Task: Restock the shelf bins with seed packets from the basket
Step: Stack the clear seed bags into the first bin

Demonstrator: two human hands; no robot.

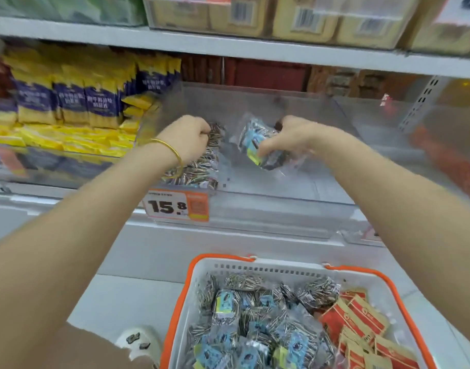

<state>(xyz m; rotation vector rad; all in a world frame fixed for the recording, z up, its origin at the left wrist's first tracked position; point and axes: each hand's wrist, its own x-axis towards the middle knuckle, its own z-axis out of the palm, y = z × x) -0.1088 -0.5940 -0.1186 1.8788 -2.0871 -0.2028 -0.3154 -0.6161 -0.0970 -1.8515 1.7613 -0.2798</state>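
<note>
Both my hands reach into a clear plastic shelf bin [255, 209]. My left hand [188, 137], a gold bangle on its wrist, has its fingers curled on striped sunflower seed packets [199, 169] piled at the bin's left side. My right hand [289, 139] grips a clear seed packet with a blue label [255, 141] above the bin's bare middle. Below, a white basket with an orange rim [191, 288] holds several more seed packets [255, 315] and, on its right side, red and tan packets [356, 323].
Left of the bin stand yellow and purple snack bags [68, 102]. An orange price tag reading 15.8 [176, 206] hangs on the bin's front. Boxed goods [281, 17] sit on the shelf above. Orange-red packets [447, 161] lie in the bin to the right. A white shoe [139, 342] is beside the basket.
</note>
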